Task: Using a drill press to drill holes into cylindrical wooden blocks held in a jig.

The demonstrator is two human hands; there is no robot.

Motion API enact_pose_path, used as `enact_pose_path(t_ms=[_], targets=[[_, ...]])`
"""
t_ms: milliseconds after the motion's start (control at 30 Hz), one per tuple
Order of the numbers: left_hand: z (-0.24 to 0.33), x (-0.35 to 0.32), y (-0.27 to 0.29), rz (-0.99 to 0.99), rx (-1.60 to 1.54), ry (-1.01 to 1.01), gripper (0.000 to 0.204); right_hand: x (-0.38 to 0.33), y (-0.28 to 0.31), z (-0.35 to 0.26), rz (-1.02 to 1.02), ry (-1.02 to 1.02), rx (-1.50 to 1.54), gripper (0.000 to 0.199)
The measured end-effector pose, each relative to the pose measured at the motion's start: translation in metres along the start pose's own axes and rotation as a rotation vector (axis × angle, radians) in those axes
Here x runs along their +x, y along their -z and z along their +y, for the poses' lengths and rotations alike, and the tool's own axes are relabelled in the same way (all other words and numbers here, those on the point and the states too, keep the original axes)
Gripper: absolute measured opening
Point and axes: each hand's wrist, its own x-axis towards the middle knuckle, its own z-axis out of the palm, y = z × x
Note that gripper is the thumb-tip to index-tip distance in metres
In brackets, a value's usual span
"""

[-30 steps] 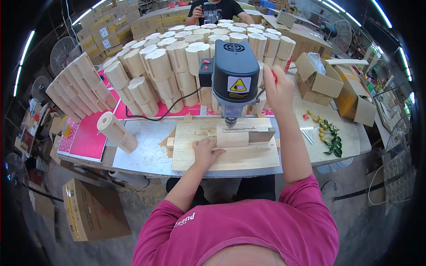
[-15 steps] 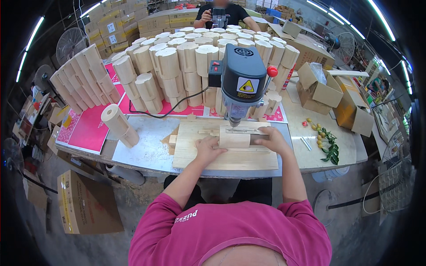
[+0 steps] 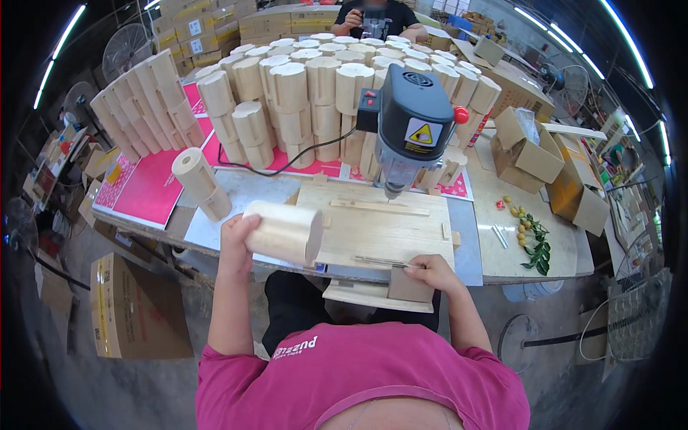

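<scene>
A short, pale wooden cylinder (image 3: 283,233) is in my left hand (image 3: 236,244), lifted above the left end of the flat wooden board (image 3: 365,236). At the board's near edge, my right hand (image 3: 433,274) pinches a wooden fixture (image 3: 410,284) made of a tan block, a pale lower slat and thin metal strips. Its slat hangs out past the table edge, over my lap. Behind the board stands a dark drill press (image 3: 416,107), its chuck (image 3: 393,190) above the board with no workpiece below it. Thin wooden strips (image 3: 380,208) lie on the board.
Stacked wooden cylinders (image 3: 294,89) fill the table behind the drill, with a two-piece stack (image 3: 201,183) left of the board. Yellow fruit with leaves (image 3: 534,240), white sticks (image 3: 499,236) and open cartons (image 3: 527,150) are at right. A person (image 3: 380,20) sits across the table.
The wooden cylinder has left the spot under the drill and moved left in my left hand. My right hand has drawn the fixture toward me, over the table's near edge.
</scene>
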Motion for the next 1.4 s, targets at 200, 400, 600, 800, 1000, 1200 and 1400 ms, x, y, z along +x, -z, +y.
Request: enact_pose_path(t_ms=[200, 400, 600, 800, 1000, 1200, 1400], targets=[[-0.018, -0.004, -0.014, 0.157, 0.174, 0.090, 0.027, -0.019, 0.008, -0.052, 0.185, 0.233, -0.006, 0.023], [-0.039, -0.004, -0.027, 0.093, 0.184, 0.184, 0.027, -0.020, 0.034, -0.083, 0.398, 0.484, -0.226, 0.024], [-0.056, -0.005, -0.042, 0.052, 0.090, 0.214, 0.027, -0.016, 0.030, -0.067, 0.409, 0.501, -0.201, 0.022], [-0.084, 0.000, -0.045, -0.042, 0.131, 0.293, 0.031, -0.007, 0.024, -0.055, 0.355, 0.420, -0.163, 0.019], [-0.121, -0.005, -0.058, -0.425, 0.401, 0.181, 0.044, 0.018, 0.011, -0.024, 0.394, 0.429, -0.215, 0.026], [-0.147, -0.004, -0.053, -0.411, 1.010, -0.381, 0.061, 0.021, 0.013, -0.022, 0.481, 0.404, -0.343, 0.030], [-0.156, 0.004, -0.065, -0.301, 1.077, -0.450, 0.061, 0.029, 0.019, -0.019, 0.512, 0.450, -0.371, 0.033]])
